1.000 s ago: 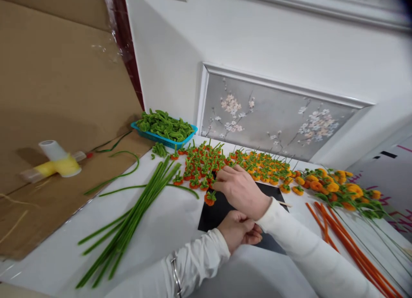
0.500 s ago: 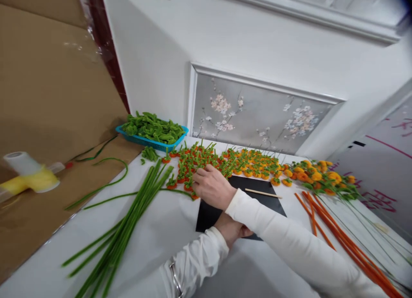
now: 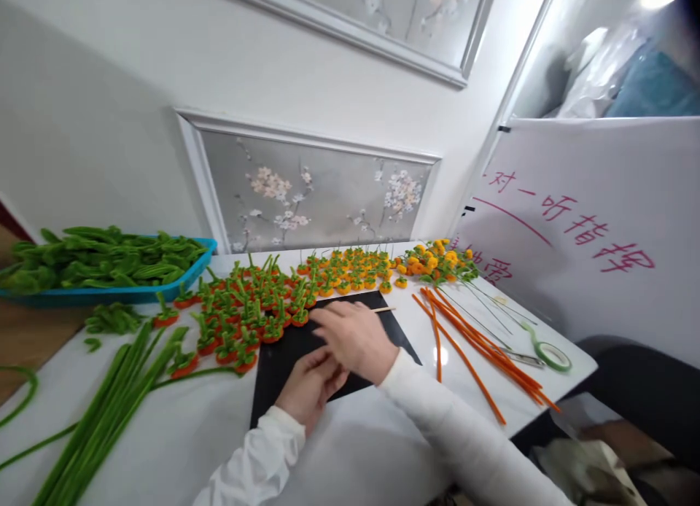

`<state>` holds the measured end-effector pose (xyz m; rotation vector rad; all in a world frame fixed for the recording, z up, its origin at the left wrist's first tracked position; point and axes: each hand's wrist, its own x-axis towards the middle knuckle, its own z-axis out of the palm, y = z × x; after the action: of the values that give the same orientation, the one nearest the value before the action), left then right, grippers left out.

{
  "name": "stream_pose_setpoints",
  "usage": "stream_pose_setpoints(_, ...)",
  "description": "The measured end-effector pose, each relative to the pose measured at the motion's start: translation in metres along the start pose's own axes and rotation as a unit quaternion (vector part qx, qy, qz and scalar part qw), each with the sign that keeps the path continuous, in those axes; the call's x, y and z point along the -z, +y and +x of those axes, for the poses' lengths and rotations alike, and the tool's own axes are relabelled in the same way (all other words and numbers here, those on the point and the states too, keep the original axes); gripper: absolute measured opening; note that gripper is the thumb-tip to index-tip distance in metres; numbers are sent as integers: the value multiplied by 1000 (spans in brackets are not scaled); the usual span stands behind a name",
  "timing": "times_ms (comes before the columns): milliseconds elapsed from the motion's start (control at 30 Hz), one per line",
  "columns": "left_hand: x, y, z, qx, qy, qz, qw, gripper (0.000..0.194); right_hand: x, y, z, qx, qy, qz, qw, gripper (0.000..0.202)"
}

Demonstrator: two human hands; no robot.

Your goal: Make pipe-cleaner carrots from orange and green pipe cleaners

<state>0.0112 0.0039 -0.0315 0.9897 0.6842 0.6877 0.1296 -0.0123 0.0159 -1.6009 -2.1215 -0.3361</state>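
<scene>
My right hand hovers over the black mat, fingers bent and reaching left above my left hand. The fingertips of both hands meet there, closed around something small that they hide. Just behind and left of them stand several small orange-red fuzzy pieces with green stems. Yellow-orange pieces with green tops sit in rows behind the mat. A thin wooden stick lies on the mat's far right, partly covered by my right hand.
Green pipe cleaners lie at left, near a blue basket heaped with green fuzzy pieces. To the right are orange pipe cleaners, finished-looking yellow flowers, scissors and green tape. A whiteboard stands beyond.
The view has swung right, bringing the scissors and tape into sight. My right hand has drawn back from the orange-red pieces to my left hand; the forearms are no longer crossed.
</scene>
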Motion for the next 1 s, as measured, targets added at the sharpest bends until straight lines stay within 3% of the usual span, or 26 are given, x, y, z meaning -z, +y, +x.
stream_pose_setpoints(67,0,1,2,28,31,-21,999,9,3,39,-32,-168,1,-7,986,19)
stream_pose_setpoints(133,-1,4,3,46,57,-34,997,8,5,77,-62,-329,-35,-55,942,15)
stream_pose_setpoints(267,-6,9,2,51,59,-20,997,9,5,125,-96,-417,-22,-99,903,17)
stream_pose_setpoints(600,-7,16,5,9,55,12,998,13,-4,142,-95,-500,6,-111,859,24)
stream_pose_setpoints(833,-13,22,5,-18,28,6,999,14,-1,134,-92,-473,22,-34,880,21)
stream_pose_setpoints(1000,-24,34,7,-32,15,17,999,16,9,104,-74,-400,52,102,910,18)
